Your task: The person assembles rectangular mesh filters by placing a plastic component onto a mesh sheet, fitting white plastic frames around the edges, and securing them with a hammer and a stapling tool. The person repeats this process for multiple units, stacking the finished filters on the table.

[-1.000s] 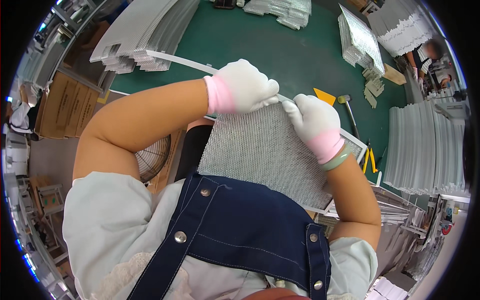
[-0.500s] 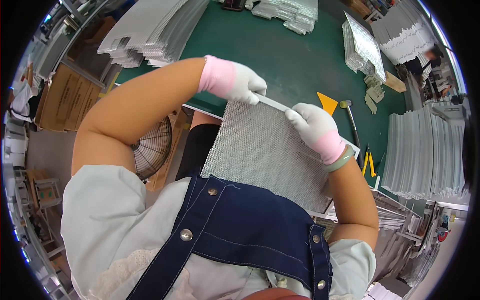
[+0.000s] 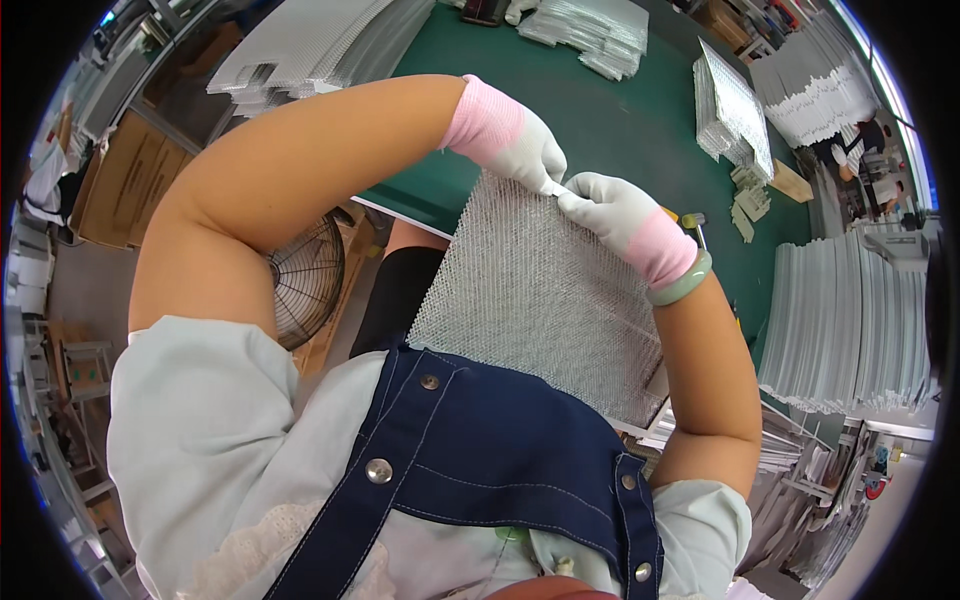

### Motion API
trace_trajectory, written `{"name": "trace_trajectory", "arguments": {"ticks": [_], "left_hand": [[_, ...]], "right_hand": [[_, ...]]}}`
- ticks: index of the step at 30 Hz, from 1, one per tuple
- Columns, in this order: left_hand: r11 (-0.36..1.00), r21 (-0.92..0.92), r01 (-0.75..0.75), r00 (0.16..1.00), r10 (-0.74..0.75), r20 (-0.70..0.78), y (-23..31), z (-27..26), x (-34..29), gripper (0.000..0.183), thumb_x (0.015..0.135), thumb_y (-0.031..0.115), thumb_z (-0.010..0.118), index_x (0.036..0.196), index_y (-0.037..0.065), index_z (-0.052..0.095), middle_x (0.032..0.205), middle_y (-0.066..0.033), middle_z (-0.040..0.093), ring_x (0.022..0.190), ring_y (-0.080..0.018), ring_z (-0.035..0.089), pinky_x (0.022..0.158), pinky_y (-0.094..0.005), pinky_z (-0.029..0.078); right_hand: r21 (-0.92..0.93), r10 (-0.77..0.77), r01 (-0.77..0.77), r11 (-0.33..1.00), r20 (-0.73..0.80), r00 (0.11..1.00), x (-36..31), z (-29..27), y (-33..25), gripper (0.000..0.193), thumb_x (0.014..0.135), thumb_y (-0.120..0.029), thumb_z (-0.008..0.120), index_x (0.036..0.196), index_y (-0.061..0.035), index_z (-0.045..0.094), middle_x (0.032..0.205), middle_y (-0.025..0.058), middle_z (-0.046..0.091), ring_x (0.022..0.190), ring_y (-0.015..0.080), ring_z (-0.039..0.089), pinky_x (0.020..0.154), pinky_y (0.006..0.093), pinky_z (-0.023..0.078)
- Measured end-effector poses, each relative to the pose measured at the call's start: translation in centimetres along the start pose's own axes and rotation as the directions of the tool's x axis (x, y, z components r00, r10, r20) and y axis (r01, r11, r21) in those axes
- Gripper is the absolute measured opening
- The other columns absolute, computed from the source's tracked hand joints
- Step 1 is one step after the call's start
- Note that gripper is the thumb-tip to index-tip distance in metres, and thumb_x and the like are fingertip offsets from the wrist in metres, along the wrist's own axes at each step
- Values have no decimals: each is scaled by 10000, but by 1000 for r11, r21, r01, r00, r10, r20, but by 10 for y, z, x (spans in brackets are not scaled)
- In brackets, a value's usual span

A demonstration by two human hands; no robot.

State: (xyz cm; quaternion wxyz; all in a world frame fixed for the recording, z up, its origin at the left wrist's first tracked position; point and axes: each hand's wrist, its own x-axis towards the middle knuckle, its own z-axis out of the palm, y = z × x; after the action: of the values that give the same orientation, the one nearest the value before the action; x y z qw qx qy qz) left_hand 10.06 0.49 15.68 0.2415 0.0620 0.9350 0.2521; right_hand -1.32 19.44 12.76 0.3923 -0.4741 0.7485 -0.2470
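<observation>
A silvery metal mesh panel (image 3: 530, 290) leans between my body and the table, its upper edge under my hands. My left hand (image 3: 522, 155), in a white glove with a pink cuff, is closed with thumb and fingers pinched at that edge. Right against it, my right hand (image 3: 608, 210), gloved the same way, pinches too. A small end of white strip (image 3: 557, 189) shows between the fingertips; the rest of it is hidden by the gloves.
On the green table (image 3: 520, 90) lie stacks of mesh sheets (image 3: 300, 50), silvery panels (image 3: 730, 110) and a wooden block (image 3: 791, 182). A mallet (image 3: 695, 222) is partly behind my right wrist. Many white-edged panels (image 3: 850, 320) stand at the right. A fan (image 3: 305, 280) is lower left.
My hands have come together; before, they were apart with the white strip stretched between them. My left hand moved right and up, my right hand slightly left and up.
</observation>
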Motion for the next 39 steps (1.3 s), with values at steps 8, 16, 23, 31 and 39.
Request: {"name": "trace_trajectory", "arguments": {"ticks": [8,16,23,31,39], "left_hand": [[900,395,184,567,231,-790,24,64,-52,249,860,276,714,919,44,644,855,-126,648,795,-315,641,702,-451,485],[649,-724,-234,606,-485,-631,15,117,-29,367,962,328,659,969,-38,669,742,-58,634,675,-118,559,630,-309,465],[695,-702,-154,604,-496,-624,20,108,-31,322,954,292,676,934,-30,669,722,11,601,674,-64,517,628,-267,447],[485,-821,-301,670,-505,-544,26,102,-27,431,910,318,715,1122,-55,680,977,-86,714,889,-119,644,818,-287,521],[582,-784,-217,721,-446,-531,20,94,-34,447,908,332,712,1158,-36,668,988,-82,713,893,-144,646,837,-299,515]], "right_hand": [[-230,-229,161,960,-310,923,-25,12,1,264,993,-278,560,964,-25,631,777,157,626,774,338,632,712,417,484],[-362,-350,223,905,-334,875,-25,22,-5,231,983,-256,577,963,-35,641,791,151,631,768,331,635,705,409,492],[-409,-392,207,889,-441,807,-28,30,1,221,977,-259,591,964,-49,657,800,150,640,773,336,648,708,405,507],[-418,-352,152,896,-456,818,-33,28,-4,219,977,-259,596,963,-50,659,798,148,649,775,336,655,705,406,511],[-404,-357,170,899,-452,817,-32,32,-7,205,966,-245,614,955,-47,665,801,150,653,773,339,657,708,402,516]]}}
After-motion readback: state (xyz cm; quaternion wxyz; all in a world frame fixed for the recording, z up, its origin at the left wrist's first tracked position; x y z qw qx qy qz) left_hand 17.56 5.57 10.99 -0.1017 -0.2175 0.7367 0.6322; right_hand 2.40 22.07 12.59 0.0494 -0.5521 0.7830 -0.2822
